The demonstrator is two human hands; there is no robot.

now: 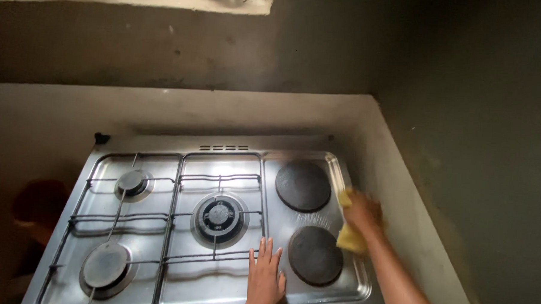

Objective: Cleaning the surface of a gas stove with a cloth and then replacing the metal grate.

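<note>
A: What does the head view show?

B: A steel stove [230, 282] seen from above, set in a pale bench [56, 114] in a corner between dark walls. On its left part there are three gas burners under black grates [172, 211]: one at the back left [132, 182], one at the front left [106, 267], and a bigger one in the middle [219, 217]. On the right part there are two round dark hotplates, the back one [303, 186] and the front one [315, 255].

A: Where is the right hand?

B: The right hand [362, 213] is at the right edge of the stove, just beside both hotplates. Its grip is closed around a yellow cloth [351, 237]; the cloth sticks out above and below the fingers and touches the steel. The hand is a little blurred.

A: And the left hand?

B: The left hand [265, 277] lies flat on the stove near the front edge, between the middle burner and the front hotplate. The fingers are spread and straight, and it holds nothing.

A: Anything else?

B: A reddish-brown round thing [40, 202] is in the shadow to the left of the stove; I cannot tell what it is. A small black knob [101, 138] sits at the back left corner of the stove.
</note>
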